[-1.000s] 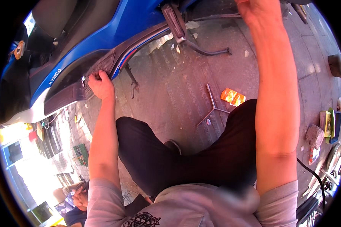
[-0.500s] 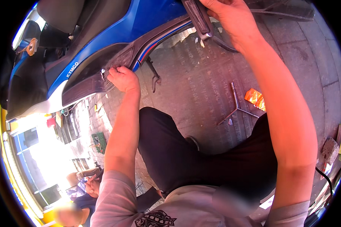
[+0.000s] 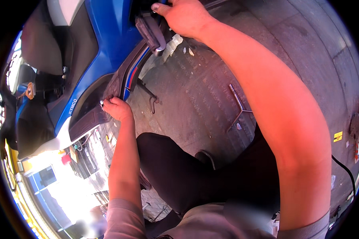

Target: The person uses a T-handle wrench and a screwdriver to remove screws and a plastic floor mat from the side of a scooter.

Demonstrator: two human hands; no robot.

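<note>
A blue and black scooter (image 3: 107,36) stands at the upper left, with a dark footboard (image 3: 92,115) along its near side. At the footboard's edge, my left hand (image 3: 119,109) is closed with bent fingers. By its fingertips shows a small shiny metal piece (image 3: 102,103); whether they pinch it I cannot make out. My right hand (image 3: 187,18) reaches to the scooter's side at the top, just beyond a folding footpeg (image 3: 149,36). Its thumb stretches out to the left, while the other fingers are mostly cut off by the upper edge.
A side stand (image 3: 149,95) hangs beneath the scooter. On the paved floor lies a three-armed metal wrench (image 3: 240,104), partly behind my right forearm. A black cable (image 3: 345,169) runs at the right, near a yellow label-like piece (image 3: 338,136).
The view has turned, so the scooter and both my hands appear further left. My left hand stays at the footboard edge. The orange packet on the floor is now out of sight.
</note>
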